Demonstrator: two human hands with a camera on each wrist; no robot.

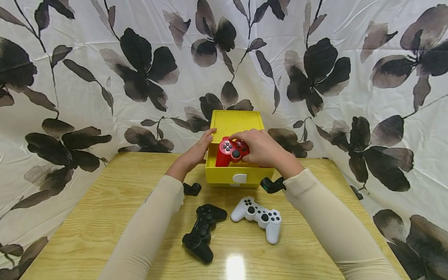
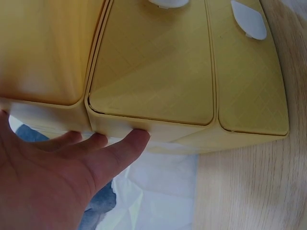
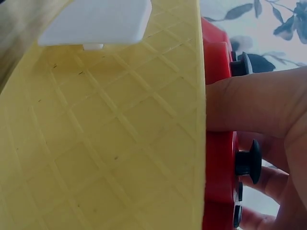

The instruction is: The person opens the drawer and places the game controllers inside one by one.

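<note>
A yellow drawer unit [image 1: 238, 118] stands at the back of the table, its upper drawer [image 1: 218, 175] pulled out toward me. My right hand [image 1: 262, 149] grips a red game controller [image 1: 224, 158] by its right side, the lower part of it inside that drawer. In the right wrist view the thumb presses on the red controller [image 3: 218, 163], just behind the drawer's front panel [image 3: 105, 124], which hides its underside. My left hand [image 1: 194, 155] lies along the unit's left side. Its extended fingertips touch the yellow side wall [image 2: 120, 123] in the left wrist view.
In front of the unit a black controller [image 1: 203, 231] lies at the left and a white controller [image 1: 260, 216] at the right, on the wooden table [image 1: 115, 217]. White tabs [image 1: 239, 178] stick out from the drawer fronts. Floral cloth [image 1: 140, 23] hangs behind and at both sides.
</note>
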